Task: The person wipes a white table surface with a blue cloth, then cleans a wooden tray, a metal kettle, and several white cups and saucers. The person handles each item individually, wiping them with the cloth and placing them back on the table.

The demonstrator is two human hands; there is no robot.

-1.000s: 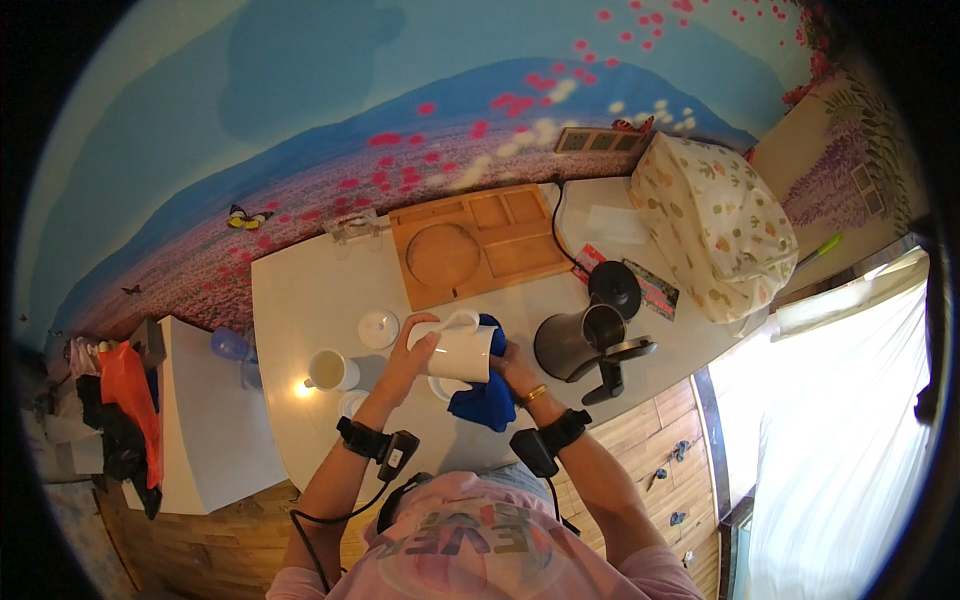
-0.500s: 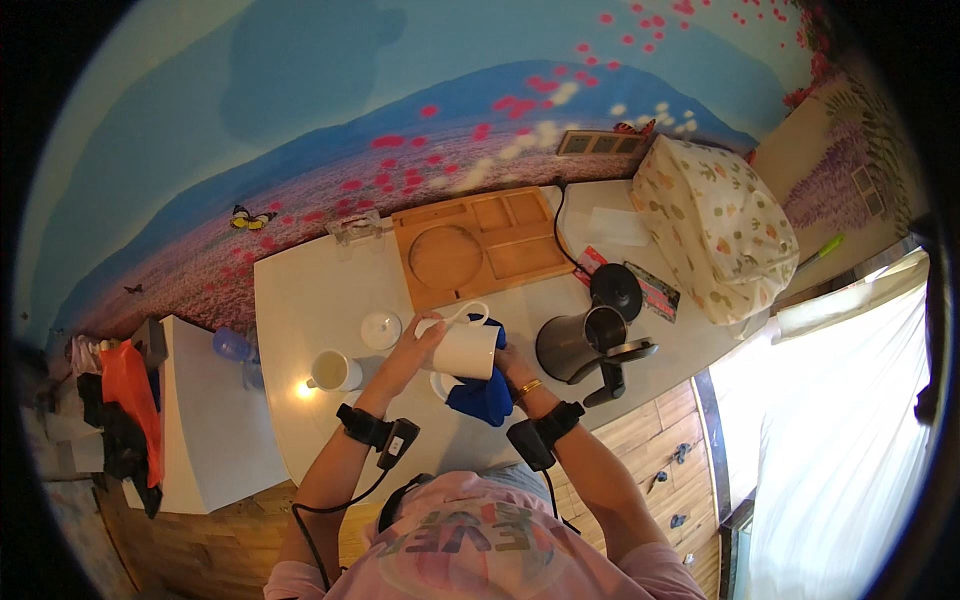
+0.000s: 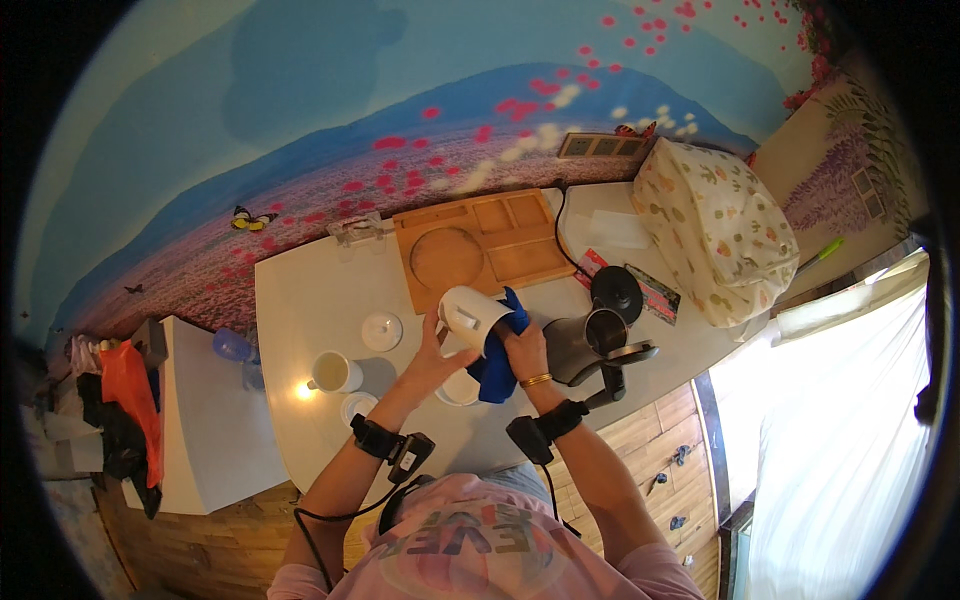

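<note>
Held tilted above the desk [image 3: 310,300], the white jug [image 3: 470,317] looks rigid, smooth, likely breakable; left hand [image 3: 432,358] fingers cup its body, right hand [image 3: 522,348] fingers press a blue cloth [image 3: 497,365] against it

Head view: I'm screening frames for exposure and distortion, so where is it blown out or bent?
Head view: the curtained window at right is overexposed; a small glare spot sits beside the cup; the white table edges bow with the fisheye; corners are black.

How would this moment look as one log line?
left hand: holds white jug | right hand: presses blue cloth on it
</note>
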